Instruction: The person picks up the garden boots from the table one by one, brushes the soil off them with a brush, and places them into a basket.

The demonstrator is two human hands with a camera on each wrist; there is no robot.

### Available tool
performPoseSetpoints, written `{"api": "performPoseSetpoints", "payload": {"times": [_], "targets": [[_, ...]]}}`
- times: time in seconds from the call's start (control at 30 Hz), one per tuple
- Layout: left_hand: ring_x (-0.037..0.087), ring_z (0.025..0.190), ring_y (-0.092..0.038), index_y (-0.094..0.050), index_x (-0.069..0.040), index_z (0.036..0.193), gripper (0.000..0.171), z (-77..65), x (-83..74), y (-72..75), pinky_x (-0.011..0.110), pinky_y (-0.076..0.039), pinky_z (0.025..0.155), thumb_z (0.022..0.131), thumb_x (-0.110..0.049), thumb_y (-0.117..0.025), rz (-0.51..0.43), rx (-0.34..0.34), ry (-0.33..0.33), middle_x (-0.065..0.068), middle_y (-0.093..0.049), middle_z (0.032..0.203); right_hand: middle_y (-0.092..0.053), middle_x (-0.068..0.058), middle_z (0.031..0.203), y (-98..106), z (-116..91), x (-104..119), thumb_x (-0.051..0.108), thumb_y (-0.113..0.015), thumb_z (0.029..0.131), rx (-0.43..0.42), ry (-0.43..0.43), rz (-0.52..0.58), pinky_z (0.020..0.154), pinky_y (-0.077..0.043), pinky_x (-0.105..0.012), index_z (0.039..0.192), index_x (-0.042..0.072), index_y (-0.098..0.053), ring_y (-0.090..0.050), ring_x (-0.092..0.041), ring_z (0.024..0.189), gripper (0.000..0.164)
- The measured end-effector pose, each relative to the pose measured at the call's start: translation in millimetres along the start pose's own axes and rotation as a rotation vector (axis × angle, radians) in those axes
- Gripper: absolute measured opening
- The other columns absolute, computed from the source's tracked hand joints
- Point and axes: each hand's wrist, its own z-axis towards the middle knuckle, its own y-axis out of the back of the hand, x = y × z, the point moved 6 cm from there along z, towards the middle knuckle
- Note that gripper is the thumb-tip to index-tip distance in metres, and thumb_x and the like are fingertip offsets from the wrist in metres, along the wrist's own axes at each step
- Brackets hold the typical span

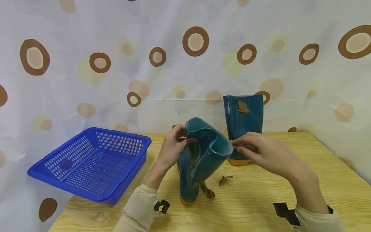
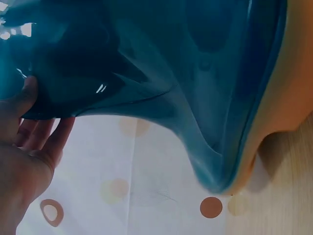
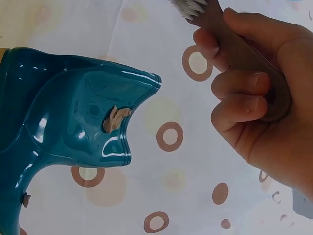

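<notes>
A teal rubber boot [image 1: 208, 162] with an orange sole stands in the middle of the scene above the near part of the table, its shaft pinched inward at the mouth; whether the sole touches the wood cannot be told. The left hand [image 1: 171, 151] pinches the rim of the shaft, thumb on one side and fingers on the other. The right hand's [image 1: 271, 156] grip is closed round the brown handle of a brush [image 3: 244, 54] with pale bristles, near the opposite side of the rim.

Beside the boot lie brown clumps [image 1: 211, 194]. A second boot [image 1: 246, 124] stands upright behind, with a brown patch [image 1: 243, 108] on its shaft. To the left is a blue slotted basket [image 1: 66, 187].

The table [image 1: 261, 203] has a pale yellow wood grain. White sheeting [image 1: 174, 19] printed with brown rings and beige and yellow-green spots covers the background. At the left beige cuff [image 1: 139, 203], a black piece [image 1: 165, 206] bears a yellow mark too small to read.
</notes>
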Motion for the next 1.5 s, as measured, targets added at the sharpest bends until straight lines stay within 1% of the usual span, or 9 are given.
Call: {"api": "performPoseSetpoints", "payload": {"times": [0.1, 0.2, 0.33, 0.47, 0.6, 0.83, 0.97, 1.2, 1.5], "targets": [[0.018, 0.1, -0.069, -0.063, -0.009, 0.108, 0.024, -0.9, -2.3, 0.0, 0.036, -0.059, 0.085, 0.088, -0.009, -0.075, -0.004, 0.008, 0.035, 0.008, -0.064, 0.106, -0.063, 0.011, 0.092, 4, -1, -2, 0.02, -0.061, 0.099, -0.026, 0.013, -0.008, 0.063, -0.046, -0.023, 0.113, 0.02, -0.071, -0.052, -0.002, 0.075, 0.016], [0.02, 0.102, -0.071, -0.062, -0.011, 0.109, 0.022, -2.3, -4.8, -0.2, 0.037, -0.06, 0.086, 0.09, -0.011, -0.073, -0.013, 0.024, 0.068, 0.007, -0.063, 0.108, -0.051, 0.011, 0.078, 9, -3, -4, 0.015, -0.063, 0.098, -0.073, 0.037, -0.017, 0.058, -0.038, -0.021, 0.095, 0.021, -0.067, -0.043, -0.001, 0.066, 0.008], [0.021, 0.099, -0.072, -0.062, -0.013, 0.109, 0.02, -2.9, -8.1, -0.6, 0.037, -0.06, 0.085, 0.091, -0.014, -0.072, -0.014, 0.05, 0.074, 0.006, -0.062, 0.107, -0.046, 0.009, 0.075, 16, -5, -8, 0.01, -0.063, 0.096, -0.128, 0.034, -0.028, 0.056, -0.036, -0.021, 0.085, 0.021, -0.059, -0.042, -0.003, 0.064, 0.016], [0.021, 0.092, -0.072, -0.062, -0.014, 0.11, 0.024, -2.6, -13.1, 0.5, 0.036, -0.061, 0.082, 0.09, -0.017, -0.074, 0.006, 0.072, 0.079, 0.006, -0.063, 0.104, -0.061, 0.004, 0.085, 24, -8, -12, 0.009, -0.063, 0.096, -0.195, -0.006, -0.034, 0.061, -0.045, -0.022, 0.098, 0.015, -0.068, -0.052, -0.006, 0.072, 0.008], [0.02, 0.088, -0.07, -0.063, -0.016, 0.109, 0.028, -2.6, -16.5, 3.7, 0.035, -0.061, 0.08, 0.086, -0.019, -0.078, 0.052, 0.088, 0.087, 0.005, -0.063, 0.102, -0.068, -0.001, 0.098, 31, -11, -13, 0.009, -0.064, 0.096, -0.292, -0.016, -0.04, 0.061, -0.047, -0.022, 0.117, 0.01, -0.07, -0.053, -0.008, 0.074, 0.022], [0.02, 0.092, -0.069, -0.058, -0.015, 0.106, 0.032, -1.9, -15.2, 7.2, 0.038, -0.059, 0.084, 0.084, -0.019, -0.081, 0.066, 0.132, 0.086, 0.004, -0.061, 0.101, -0.069, -0.006, 0.109, 40, -14, -13, 0.017, -0.061, 0.099, -0.401, -0.067, 0.0, 0.07, -0.042, -0.002, 0.122, 0.011, -0.069, -0.054, -0.002, 0.084, 0.025], [0.019, 0.09, -0.068, -0.055, -0.015, 0.107, 0.037, -1.6, -13.5, 7.8, 0.037, -0.057, 0.084, 0.082, -0.019, -0.082, 0.08, 0.144, 0.085, 0.004, -0.06, 0.1, -0.068, -0.003, 0.1, 43, -16, -9, 0.015, -0.064, 0.097, -0.508, -0.075, 0.008, 0.06, -0.037, -0.005, 0.123, 0.012, -0.07, -0.047, 0.0, 0.072, 0.027], [0.017, 0.085, -0.063, -0.061, -0.019, 0.117, 0.038, -2.1, -12.8, 5.8, 0.033, -0.056, 0.079, 0.085, -0.027, -0.08, 0.186, 0.156, 0.086, 0.001, -0.065, 0.1, -0.065, 0.002, 0.091, 44, -14, 8, -0.001, -0.072, 0.087, -0.659, 0.112, 0.027, 0.053, -0.03, -0.012, 0.119, 0.009, -0.072, -0.036, 0.003, 0.064, 0.034], [0.018, 0.082, -0.059, -0.062, -0.018, 0.117, 0.036, -1.6, -6.7, 4.3, 0.03, -0.056, 0.071, 0.087, -0.031, -0.077, 0.232, 0.115, 0.091, 0.002, -0.063, 0.094, -0.059, 0.004, 0.084, 37, -9, 31, -0.001, -0.073, 0.082, -0.614, 0.27, 0.0, 0.053, -0.03, -0.01, 0.115, 0.008, -0.073, -0.037, 0.0, 0.064, 0.034]]}}
